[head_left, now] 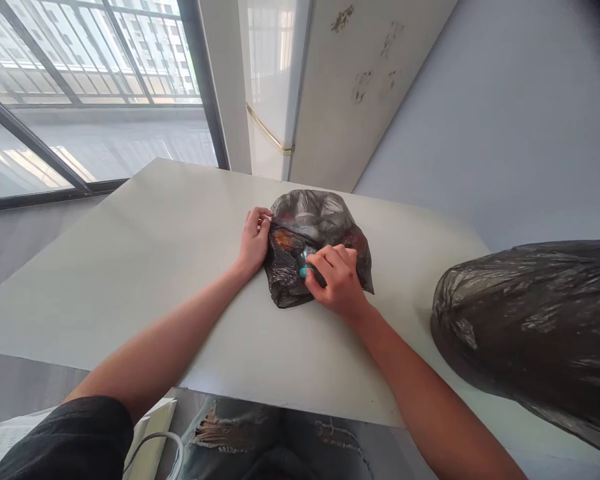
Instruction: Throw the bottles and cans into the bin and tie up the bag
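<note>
A thin black plastic bag [287, 290] lies on the white table [220, 333], with several objects inside; an orange one [286, 240] shows at its opening. My left hand [254, 241] has its fingers curled round the left edge of the bag. At the bag's mouth, my right hand [337, 277] is closed on a clear plastic bottle [307, 255] with a teal cap [304, 272]. The cap points toward the left, near my thumb. The rest of the bottle is hidden by my fingers and the bag.
To the right stands a large, full black bag [530, 327], reaching over the table's right side. A white refrigerator [270, 80] with a gold handle is behind the table. A glass sliding door [95, 100] is at the far left. A pale cable [167, 437] hangs below the front edge.
</note>
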### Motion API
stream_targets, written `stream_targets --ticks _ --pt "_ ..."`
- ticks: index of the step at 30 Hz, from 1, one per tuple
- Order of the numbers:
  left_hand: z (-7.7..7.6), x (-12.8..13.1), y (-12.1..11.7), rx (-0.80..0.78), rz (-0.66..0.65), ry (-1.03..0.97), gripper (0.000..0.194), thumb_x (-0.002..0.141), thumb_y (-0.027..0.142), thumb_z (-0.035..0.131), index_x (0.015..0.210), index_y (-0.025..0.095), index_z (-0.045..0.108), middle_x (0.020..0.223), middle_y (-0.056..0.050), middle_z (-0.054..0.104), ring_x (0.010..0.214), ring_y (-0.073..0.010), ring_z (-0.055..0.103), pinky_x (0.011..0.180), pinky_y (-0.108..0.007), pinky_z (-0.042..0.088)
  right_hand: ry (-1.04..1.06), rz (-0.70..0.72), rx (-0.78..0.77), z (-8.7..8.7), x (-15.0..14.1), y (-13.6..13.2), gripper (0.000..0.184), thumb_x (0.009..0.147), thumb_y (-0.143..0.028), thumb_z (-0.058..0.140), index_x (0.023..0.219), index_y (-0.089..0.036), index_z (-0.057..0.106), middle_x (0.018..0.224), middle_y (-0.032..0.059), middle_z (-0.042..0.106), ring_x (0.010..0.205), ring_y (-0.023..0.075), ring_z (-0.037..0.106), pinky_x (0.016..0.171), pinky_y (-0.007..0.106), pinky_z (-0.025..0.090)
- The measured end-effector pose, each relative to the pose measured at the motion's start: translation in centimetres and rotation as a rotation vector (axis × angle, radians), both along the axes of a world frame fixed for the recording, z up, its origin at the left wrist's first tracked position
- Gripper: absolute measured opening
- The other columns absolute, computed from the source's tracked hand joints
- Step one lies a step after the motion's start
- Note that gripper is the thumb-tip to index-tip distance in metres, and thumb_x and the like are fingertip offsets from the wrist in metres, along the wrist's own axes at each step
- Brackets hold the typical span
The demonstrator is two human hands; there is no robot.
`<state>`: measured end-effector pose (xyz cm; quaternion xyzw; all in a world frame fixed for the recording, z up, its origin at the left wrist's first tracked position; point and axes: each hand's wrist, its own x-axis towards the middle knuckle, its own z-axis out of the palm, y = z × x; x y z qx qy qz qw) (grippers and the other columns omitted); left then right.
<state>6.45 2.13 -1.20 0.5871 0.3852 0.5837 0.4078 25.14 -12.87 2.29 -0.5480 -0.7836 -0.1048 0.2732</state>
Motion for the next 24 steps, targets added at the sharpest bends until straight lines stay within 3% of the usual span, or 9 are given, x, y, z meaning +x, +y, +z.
stream_targets --ticks 3,9,14,20,24 --pt "0.0 -0.1 -0.2 0.055 -0.008 0.058 0.011 0.097 0.019 0.06 0.097 0.026 0.07 0.107 -0.005 0.063 0.095 -0.0209 0.059 0.091 -0.033 0.045 -0.051 -0.005 -0.039 -0.3 0.0 0.3 0.022 0.102 -0.028 0.059 0.119 -0.02 0.07 0.097 0.008 0.067 0.093 0.0245 0.056 0.087 0.042 0.032" --pt "0.5 -0.2 -0.9 0.169 -0.012 0.189 0.012 0.1 0.025 0.058 0.104 0.026 0.069 0.108 -0.007 0.06 0.1 -0.0246 0.06 0.097 -0.038 0.046 -0.16 -0.052 -0.071 -0.9 0.1 0.6 0.029 0.099 -0.028 0.066 0.125 -0.016 0.07 0.093 0.0082 0.071 0.091 0.026 0.055 0.083 0.042 0.03" --pt "1.6 -0.2 -1.9 0.324 -0.098 0.301 0.018 0.097 0.029 0.064 0.113 0.025 0.072 0.118 -0.01 0.06 0.12 -0.0291 0.057 0.112 -0.043 0.042 -0.172 -0.093 -0.058 -0.7 0.0 0.6 0.027 0.097 -0.023 0.065 0.123 -0.016 0.069 0.093 0.008 0.07 0.091 0.0264 0.055 0.083 0.042 0.031" --pt "1.4 -0.2 -1.9 0.372 -0.167 0.389 0.015 0.091 0.035 0.075 0.099 0.022 0.075 0.131 -0.012 0.057 0.124 -0.0292 0.059 0.115 -0.045 0.045 -0.169 -0.172 -0.082 -0.8 0.0 0.7 0.033 0.092 -0.022 0.069 0.125 -0.017 0.067 0.1 0.0097 0.07 0.098 0.0285 0.055 0.084 0.043 0.03" --pt "0.8 0.0 -1.6 0.408 -0.108 0.487 0.007 0.089 0.027 0.074 0.09 0.021 0.071 0.131 -0.01 0.06 0.123 -0.0276 0.059 0.112 -0.045 0.048 -0.156 -0.171 -0.078 -0.5 0.0 0.4 0.039 0.092 -0.021 0.067 0.13 -0.017 0.064 0.1 0.0081 0.069 0.098 0.0272 0.057 0.086 0.042 0.03"
